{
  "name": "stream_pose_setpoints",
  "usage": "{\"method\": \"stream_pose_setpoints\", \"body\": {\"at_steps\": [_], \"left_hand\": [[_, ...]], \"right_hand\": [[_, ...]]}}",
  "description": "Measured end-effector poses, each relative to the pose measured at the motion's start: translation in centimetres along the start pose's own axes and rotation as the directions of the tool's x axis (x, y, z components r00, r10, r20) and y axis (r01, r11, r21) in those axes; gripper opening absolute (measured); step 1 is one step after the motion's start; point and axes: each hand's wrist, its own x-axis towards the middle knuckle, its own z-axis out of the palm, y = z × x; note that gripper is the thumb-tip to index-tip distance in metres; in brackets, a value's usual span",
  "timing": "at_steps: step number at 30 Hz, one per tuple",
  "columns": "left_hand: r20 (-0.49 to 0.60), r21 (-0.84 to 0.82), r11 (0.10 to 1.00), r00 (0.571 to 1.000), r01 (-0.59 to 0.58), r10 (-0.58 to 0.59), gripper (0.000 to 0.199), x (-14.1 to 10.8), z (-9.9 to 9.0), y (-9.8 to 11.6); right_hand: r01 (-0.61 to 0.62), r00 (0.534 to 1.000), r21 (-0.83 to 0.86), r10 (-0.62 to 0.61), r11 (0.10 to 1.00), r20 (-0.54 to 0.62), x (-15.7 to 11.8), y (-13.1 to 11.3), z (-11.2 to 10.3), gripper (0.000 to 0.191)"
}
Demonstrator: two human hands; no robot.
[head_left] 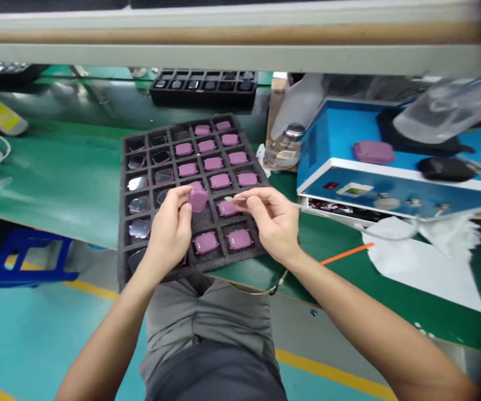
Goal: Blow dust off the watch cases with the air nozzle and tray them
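A pink square rubbery case (197,196) stands tilted, pinched in the left fingers (178,196) above a black foam tray (121,234). A thin white swab (232,199), held in the right fingers (249,204), points toward it without touching.

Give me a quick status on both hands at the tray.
Left hand pinching a pink square piece. Right hand pinching a thin white stick. Both above a black foam tray. Blue machine off to the right.

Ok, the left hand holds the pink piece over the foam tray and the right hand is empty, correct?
No, the head view shows the right hand pinching a thin white-tipped tool; the left hand holds the pink piece over the foam tray.
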Motion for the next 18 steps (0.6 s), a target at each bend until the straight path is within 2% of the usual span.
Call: {"method": "stream_pose_setpoints", "body": {"at_steps": [2, 4, 5, 8, 11, 15, 18], "left_hand": [[0.166, 0.249, 0.962, 0.984, -0.109, 0.069, 0.039, 0.8, -0.6, -0.5], [0.325, 0.381, 0.904, 0.943, -0.194, 0.065, 0.042, 1.6, -0.5, -0.9], [0.368, 0.412, 0.883, 0.927, -0.224, 0.064, 0.042, 1.9, -0.4, -0.9], [0.336, 0.499, 0.828, 0.938, -0.256, 0.087, 0.04, 1.8, -0.8, -0.5], [0.299, 0.576, 0.766, 0.945, -0.286, 0.128, 0.035, -0.9, -2.9, 0.1], [0.437, 0.53, 0.766, 0.891, -0.364, 0.122, 0.029, -6.0, -5.7, 0.0], [0.474, 0.529, 0.758, 0.874, -0.381, 0.109, 0.032, -7.8, -6.7, -0.8]], "right_hand": [[-0.005, 1.0, -0.013, 0.005, 1.0, 0.007, -0.1, 0.0, 0.0, 0.025], [-0.008, 1.0, -0.053, 0.009, 0.999, 0.012, -0.1, -0.1, 0.0, 0.027], [-0.011, 1.0, -0.072, 0.012, 0.997, 0.014, -0.1, -0.1, -0.1, 0.028], [-0.017, 1.0, -0.091, 0.018, 0.996, 0.015, -0.2, -0.1, -0.3, 0.028], [-0.02, 1.0, -0.049, 0.02, 0.999, -0.006, -0.4, 0.1, -0.4, 0.027], [-0.01, 1.0, -0.042, 0.009, 0.999, -0.027, -0.6, 0.3, -0.3, 0.024], [0.02, 0.999, -0.09, -0.023, 0.996, -0.032, -0.7, 0.3, -0.2, 0.023]]}}
